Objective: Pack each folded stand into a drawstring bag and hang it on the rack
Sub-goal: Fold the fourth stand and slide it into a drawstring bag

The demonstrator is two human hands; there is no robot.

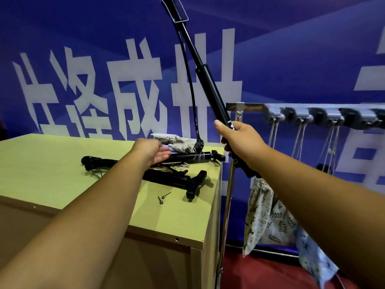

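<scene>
My right hand (239,140) grips a long black stand (205,78) near its lower end and holds it tilted up to the left, off the table's right edge; a thin black hose (190,86) curves from it down to the table. My left hand (153,152) hovers open, fingers apart, just above other black folded stands (187,158) lying on the table. A pale printed drawstring bag (177,142) lies crumpled behind them. At the right stands the rack (291,114) with grey hooks, from which filled floral bags (268,217) hang on cords.
The stands rest on a yellow-green table top (52,170) over a wooden cabinet (158,261). Two small metal pins (163,198) lie near the front. Another black folded stand (179,181) lies closer to me. A blue banner with white characters forms the backdrop. Red floor shows below the rack.
</scene>
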